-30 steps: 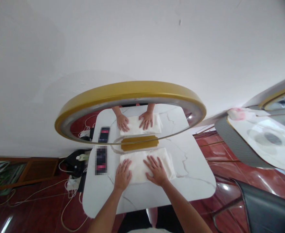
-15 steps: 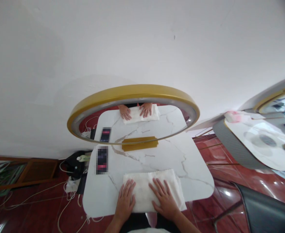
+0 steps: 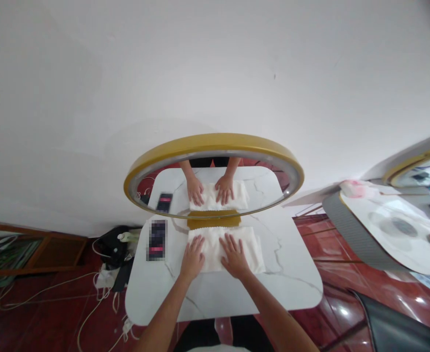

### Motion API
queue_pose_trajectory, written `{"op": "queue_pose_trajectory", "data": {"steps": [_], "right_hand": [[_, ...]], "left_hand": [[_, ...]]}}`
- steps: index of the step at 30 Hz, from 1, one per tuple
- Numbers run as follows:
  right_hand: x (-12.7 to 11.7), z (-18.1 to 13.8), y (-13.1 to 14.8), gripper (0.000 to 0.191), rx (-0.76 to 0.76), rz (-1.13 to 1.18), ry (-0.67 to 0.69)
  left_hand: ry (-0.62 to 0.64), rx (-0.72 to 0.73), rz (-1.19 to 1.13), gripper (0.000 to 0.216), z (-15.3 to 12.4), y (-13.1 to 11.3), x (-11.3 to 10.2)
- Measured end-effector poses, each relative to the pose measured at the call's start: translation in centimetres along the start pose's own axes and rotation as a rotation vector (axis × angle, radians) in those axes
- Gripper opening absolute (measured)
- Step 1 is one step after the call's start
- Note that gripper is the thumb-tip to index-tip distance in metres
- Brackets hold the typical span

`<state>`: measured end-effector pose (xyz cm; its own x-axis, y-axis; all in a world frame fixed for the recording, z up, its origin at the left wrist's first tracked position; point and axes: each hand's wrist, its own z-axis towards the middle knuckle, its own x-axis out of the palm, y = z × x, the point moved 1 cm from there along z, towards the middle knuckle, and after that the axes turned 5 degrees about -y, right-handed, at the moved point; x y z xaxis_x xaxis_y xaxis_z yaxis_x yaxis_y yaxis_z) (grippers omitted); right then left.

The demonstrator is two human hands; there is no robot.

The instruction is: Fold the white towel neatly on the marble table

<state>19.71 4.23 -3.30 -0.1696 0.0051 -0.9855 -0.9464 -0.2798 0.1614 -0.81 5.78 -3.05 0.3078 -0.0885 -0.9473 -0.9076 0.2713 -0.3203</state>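
A folded white cloth (image 3: 213, 250) lies flat on the white marble-patterned table (image 3: 291, 254), its far edge close to the gold mirror base (image 3: 215, 221). My left hand (image 3: 193, 258) rests open on the cloth's left end, fingers stretched toward the mirror. Palm down with fingers spread, my right hand (image 3: 235, 256) presses on the middle of the cloth. Both hands and the cloth also show in the reflection of the gold-framed mirror (image 3: 215, 143).
A dark, pixelated flat object (image 3: 157, 240) lies at the table's left. Cables and a black bag (image 3: 114, 247) sit on the floor to the left. On the right are a second table (image 3: 369, 215) and a black chair (image 3: 401, 320). A white wall (image 3: 215, 63) rises behind the mirror.
Both hands have moved forward, away from my body, and the cloth has slid with them from the table's near edge toward the mirror base.
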Motion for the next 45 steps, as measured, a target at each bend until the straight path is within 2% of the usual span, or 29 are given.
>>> {"op": "queue_pose_trajectory", "data": {"steps": [2, 5, 9, 13, 17, 20, 23, 27, 32, 36, 40, 45], "right_hand": [[-0.1, 0.2, -0.1, 0.076, 0.003, 0.007, 0.004], [-0.3, -1.4, -0.1, 0.073, -0.012, 0.028, 0.002], [-0.4, -6.0, 0.0, 0.067, -0.037, 0.06, 0.019], [-1.0, -11.4, -1.1, 0.063, -0.062, 0.102, 0.064], [-1.5, -15.3, -3.4, 0.062, -0.085, 0.114, 0.113], [-1.2, -16.3, -5.0, 0.064, -0.085, 0.102, 0.093], [-0.7, -15.3, -6.0, 0.064, -0.084, 0.07, 0.049], [-0.5, -11.7, -7.0, 0.062, -0.058, 0.034, 0.004], [-0.8, -6.3, -8.4, 0.06, 0.004, 0.044, -0.049], [-0.9, -3.8, -9.4, 0.061, 0.049, 0.078, -0.088], [-1.3, -4.6, -10.6, 0.06, 0.047, 0.114, -0.088], [-2.0, -10.6, -13.3, 0.059, 0.052, 0.13, -0.078]], "left_hand": [[-0.011, -0.018, -0.013, 0.066, 0.2, -0.1, 0.1], [-0.024, -0.02, -0.034, 0.067, -0.8, -0.3, 0.2], [0.015, 0.024, -0.053, 0.07, -4.5, -1.2, 0.5], [0.082, 0.087, -0.074, 0.073, -8.9, -3.5, 1.1], [0.187, 0.171, -0.119, 0.082, -10.7, -6.0, 1.5], [0.246, 0.234, -0.134, 0.087, -9.7, -7.1, 1.6], [0.263, 0.265, -0.122, 0.086, -7.7, -7.9, 1.8], [0.243, 0.242, -0.095, 0.085, -4.6, -8.7, 2.5], [0.156, 0.132, -0.049, 0.081, -0.2, -9.7, 3.4], [0.094, 0.044, -0.033, 0.081, 2.5, -10.5, 3.9], [0.074, -0.002, -0.014, 0.083, 2.8, -11.6, 4.1], [0.127, 0.104, -0.01, 0.084, 0.2, -14.0, 4.7]]}}
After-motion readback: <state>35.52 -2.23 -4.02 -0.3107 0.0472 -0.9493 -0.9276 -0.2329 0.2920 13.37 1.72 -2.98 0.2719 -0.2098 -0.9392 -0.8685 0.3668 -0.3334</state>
